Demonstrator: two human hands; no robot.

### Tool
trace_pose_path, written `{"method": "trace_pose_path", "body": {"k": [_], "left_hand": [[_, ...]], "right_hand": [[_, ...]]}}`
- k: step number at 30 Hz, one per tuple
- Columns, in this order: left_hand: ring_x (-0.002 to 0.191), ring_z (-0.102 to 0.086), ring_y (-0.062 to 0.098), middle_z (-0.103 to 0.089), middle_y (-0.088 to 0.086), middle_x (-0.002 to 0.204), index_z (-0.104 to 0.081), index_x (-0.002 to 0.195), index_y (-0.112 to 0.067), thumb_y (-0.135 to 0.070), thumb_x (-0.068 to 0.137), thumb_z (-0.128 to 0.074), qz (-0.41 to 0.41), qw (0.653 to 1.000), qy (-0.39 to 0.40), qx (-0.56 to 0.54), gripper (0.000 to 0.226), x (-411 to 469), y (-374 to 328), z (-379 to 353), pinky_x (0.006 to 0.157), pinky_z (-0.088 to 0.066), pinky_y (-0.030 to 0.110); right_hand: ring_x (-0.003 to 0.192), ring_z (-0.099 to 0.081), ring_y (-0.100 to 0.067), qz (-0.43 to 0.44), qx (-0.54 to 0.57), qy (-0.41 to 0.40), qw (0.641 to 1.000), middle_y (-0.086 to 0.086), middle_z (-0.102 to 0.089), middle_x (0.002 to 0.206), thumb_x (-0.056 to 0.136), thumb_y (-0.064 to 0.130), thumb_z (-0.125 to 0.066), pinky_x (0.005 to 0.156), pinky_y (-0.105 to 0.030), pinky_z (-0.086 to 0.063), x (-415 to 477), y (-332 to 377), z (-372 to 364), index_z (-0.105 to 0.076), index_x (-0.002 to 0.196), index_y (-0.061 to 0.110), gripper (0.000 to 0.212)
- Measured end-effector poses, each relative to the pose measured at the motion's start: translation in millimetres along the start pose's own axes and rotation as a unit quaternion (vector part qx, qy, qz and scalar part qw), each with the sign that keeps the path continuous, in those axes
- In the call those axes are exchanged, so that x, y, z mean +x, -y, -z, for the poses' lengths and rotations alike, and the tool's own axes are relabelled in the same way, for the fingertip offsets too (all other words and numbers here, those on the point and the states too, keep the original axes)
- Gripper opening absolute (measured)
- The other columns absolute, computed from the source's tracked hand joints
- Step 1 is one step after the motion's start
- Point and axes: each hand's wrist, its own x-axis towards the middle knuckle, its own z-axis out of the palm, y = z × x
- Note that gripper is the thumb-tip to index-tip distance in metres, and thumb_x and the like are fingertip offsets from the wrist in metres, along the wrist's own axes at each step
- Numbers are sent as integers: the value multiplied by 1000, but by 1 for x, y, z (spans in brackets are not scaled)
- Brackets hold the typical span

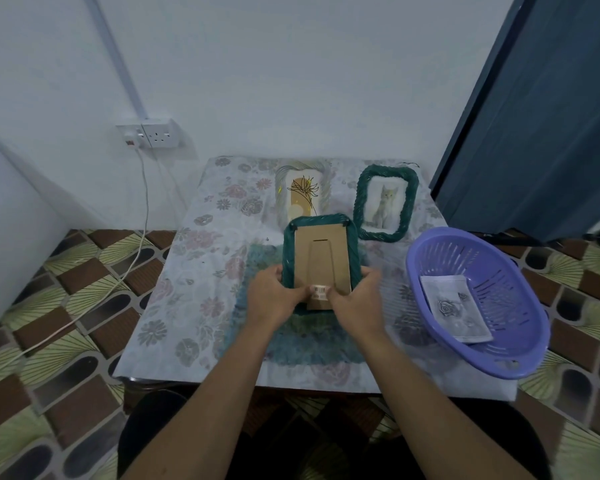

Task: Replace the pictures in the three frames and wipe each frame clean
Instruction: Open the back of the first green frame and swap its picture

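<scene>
Left grip (274, 299) and right grip (357, 299) are both clamping the near end of a face-down green braided picture frame (321, 265). A teal fuzzy cloth (312, 344) is lying beneath it.

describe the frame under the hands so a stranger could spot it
On the floral-clothed table, the left hand and right hand meet on a green woven frame, face down on a teal cloth. Unlike the pale frame and cat frame behind it, it shows a cardboard back with a barcode sticker, not a picture.
</scene>
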Motion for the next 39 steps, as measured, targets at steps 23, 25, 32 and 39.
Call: {"method": "trace_pose_path", "body": {"k": [23,25,32,39], "left_hand": [[88,-51,22,-60,12,94,-51,81,-22,-61,58,-62,76,981,94,151,47,25,92,-38,76,-41,29],[93,-43,17,-57,13,106,-57,97,-16,-48,69,-74,82,979,100,160,46,24,87,-36,73,-42,31],[112,-52,28,-40,9,127,-41,134,-17,-53,73,-75,89,976,88,176,78,36,75,-29,84,-49,37],[125,-44,27,-47,13,133,-43,144,-15,-33,93,-63,-20,992,31,123,57,71,77,-34,101,-39,35]], "right_hand": [[149,-11,-27,47,-405,74,910,-6,-7,165,78,78,-51,111,-50,-21,21,-67,-27,-30,148,13,98],[151,-6,-27,72,-405,96,906,-6,3,166,78,79,-51,115,-53,-16,28,-70,-23,-17,154,12,106],[152,18,-27,143,-439,167,871,-4,20,165,72,89,-24,123,-51,6,54,-84,-20,10,158,16,118],[152,16,-30,175,-429,164,871,-3,12,167,70,82,-17,122,-52,9,58,-98,-25,5,158,32,104]]}}
